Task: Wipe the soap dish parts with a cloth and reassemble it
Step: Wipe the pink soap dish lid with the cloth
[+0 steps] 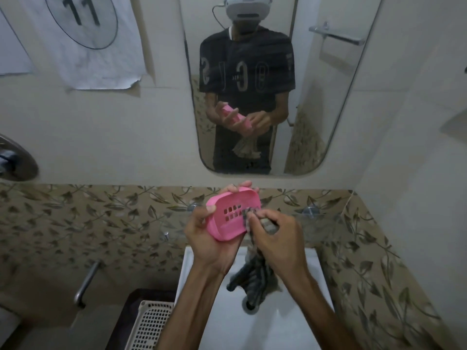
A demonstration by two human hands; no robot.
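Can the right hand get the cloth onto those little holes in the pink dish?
Probably yes. The right hand already presses the cloth beside the holes, and the left hand holds the pink dish tilted open towards it.

At about eleven o'clock I can read the number 11 inside a drawn oval on a paper sheet (83,39) on the wall, while the mirrored shirt lettering (246,72) stays unreadable.

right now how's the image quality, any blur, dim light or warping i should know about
Head view: light is dim and flat, with no harsh glare. Wide-angle warping bows the mirror edges and the wall lines. The right hand and cloth look slightly motion-smeared. The pink soap dish part in the left hand stays fairly sharp, slots readable.
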